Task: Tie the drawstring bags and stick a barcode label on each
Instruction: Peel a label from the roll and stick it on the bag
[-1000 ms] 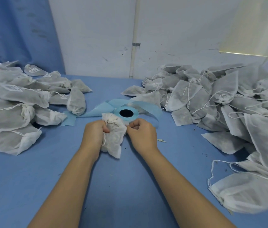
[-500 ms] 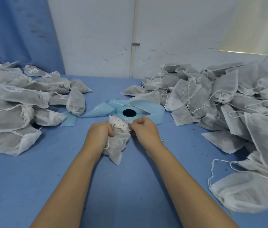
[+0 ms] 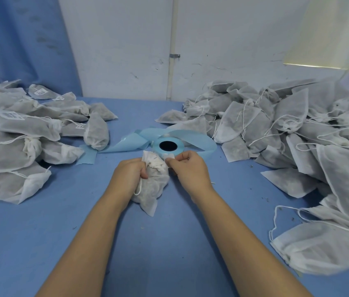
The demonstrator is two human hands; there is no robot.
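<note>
Bag (image 3: 154, 185) in left hand (image 3: 129, 174), label (image 3: 169, 156) between right hand (image 3: 187, 167) fingertips, 2 piles (image 3: 19, 133) (image 3: 287, 129) well aside.

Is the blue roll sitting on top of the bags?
No, the blue roll lies on the table, in the gap between the left pile and the right pile.

Both forearms extended forward, converging; left hand (image 3: 129, 176) curled, gripping bag (image 3: 154, 188) neck; right hand (image 3: 190, 168) pinching label (image 3: 168, 156), thumb against forefinger
</note>
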